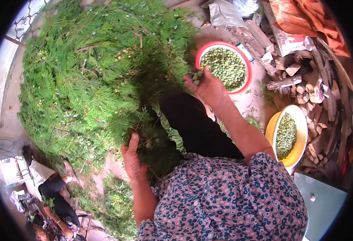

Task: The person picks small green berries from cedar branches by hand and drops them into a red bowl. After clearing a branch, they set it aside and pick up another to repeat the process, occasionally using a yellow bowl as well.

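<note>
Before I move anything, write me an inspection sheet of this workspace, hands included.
Surface: floor, with loose green bits scattered on it.
Work things: large leafy pile; red-rimmed basin and yellow basin, both holding small green pieces.
Clutter: split firewood, orange sheet and pale sack beyond the basins.
Left hand: holding a leafy sprig.
Right hand: small green pieces at the fingertips, beside the red-rimmed basin.
Cables: what looks like a thin dark cord on the floor, far left.
Surroundings: another person seated at lower left.
</note>
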The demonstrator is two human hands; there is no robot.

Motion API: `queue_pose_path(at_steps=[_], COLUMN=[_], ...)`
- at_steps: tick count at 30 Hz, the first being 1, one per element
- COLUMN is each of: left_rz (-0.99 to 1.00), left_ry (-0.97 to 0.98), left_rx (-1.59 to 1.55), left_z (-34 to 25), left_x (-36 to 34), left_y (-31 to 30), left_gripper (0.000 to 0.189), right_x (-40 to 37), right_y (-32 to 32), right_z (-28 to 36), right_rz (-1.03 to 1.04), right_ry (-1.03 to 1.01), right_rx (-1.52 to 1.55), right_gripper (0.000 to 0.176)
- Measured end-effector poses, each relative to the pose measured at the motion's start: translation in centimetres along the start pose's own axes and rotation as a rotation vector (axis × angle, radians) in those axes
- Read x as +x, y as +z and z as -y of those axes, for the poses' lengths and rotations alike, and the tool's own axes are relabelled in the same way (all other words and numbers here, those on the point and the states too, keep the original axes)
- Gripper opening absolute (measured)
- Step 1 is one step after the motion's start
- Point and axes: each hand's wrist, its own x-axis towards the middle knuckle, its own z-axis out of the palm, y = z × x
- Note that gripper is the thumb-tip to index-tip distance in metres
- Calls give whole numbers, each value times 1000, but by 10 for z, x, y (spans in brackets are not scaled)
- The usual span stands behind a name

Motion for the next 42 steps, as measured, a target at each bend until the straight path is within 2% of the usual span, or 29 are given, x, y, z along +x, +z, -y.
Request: queue_pose_path(at_steps=[2, 4, 6, 8, 10, 11, 12, 14, 15, 16, 18, 20, 23, 25, 27, 29, 33, 38, 40, 42], left_rz=[-53, 21, -86, -39, -83, -33, 19, 82, 81, 82, 39, 38, -1, -34, -25, -6, -9, 5, -14, -61], left_ry=[-31, -36, -33, -4, 3, -2, -10, -32, -29, -26, -6, -17, 108, 181, 193, 205, 224, 210, 215, 103], left_rx=[41, 55, 71, 59, 54, 69, 86, 87, 177, 267, 237, 179, 217, 250, 173, 224, 343, 303, 262, 115], left_z=[-3, -7, -7, -7, -11, -12, -15, -18, -17, -15, -9, -5, 1, 4, 8, 9, 9, 13, 11, 5], left_x=[-1, -3, -3, -2, -7, -8, -10, -13, -13, -12, -9, -5, -7, -9, -9, -6, -5, 0, 1, -2], left_y=[-4, -11, -19, -24, -23, -25, -24, -19, -22, -23, -25, -31, -26, -26, -27, -33, -33, -29, -29, -27], left_gripper=[35, 41, 42, 45, 48, 47, 46, 47, 45, 43, 38, 37, 39, 41, 33, 27, 13, 10, 10, 10], right_x=[11, 27, 37, 40, 41, 42, 40, 26, 4, -5, -40, -55, -62, -56, -50, -47, -46, -37, -43, -52], right_y=[-26, -59, -92, -121, -144, -129, -114, -76, -29, -13, 46, 65, 67, 60, 55, 56, 76, 83, 85, 78], right_z=[23, 51, 76, 99, 112, 113, 107, 80, 60, 43, 8, -33, -82, -106, -116, -116, -101, -105, -107, -105], right_rz=[-201, -307, -357, -360, -332, -490, -489, -281, -226, -106, 131, 371, 424, 498, 501, 502, 562, 590, 331, 399], right_ry=[-62, -146, -221, -271, -284, -240, -233, -267, -271, -222, 16, 134, 184, -399, -367, -338, -415, -509, -629, -556], right_rx=[193, 214, 141, 33, -66, 4, 4, -380, -553, -699, -839, -969, -1050, -1357, -1403, -1451, -1497, -1409, -1352, -1343], right_gripper=[39, 43, 49, 57, 67, 58, 58, 47, 38, 33, 21, 19, 19, 18, 19, 20, 15, 14, 16, 17])
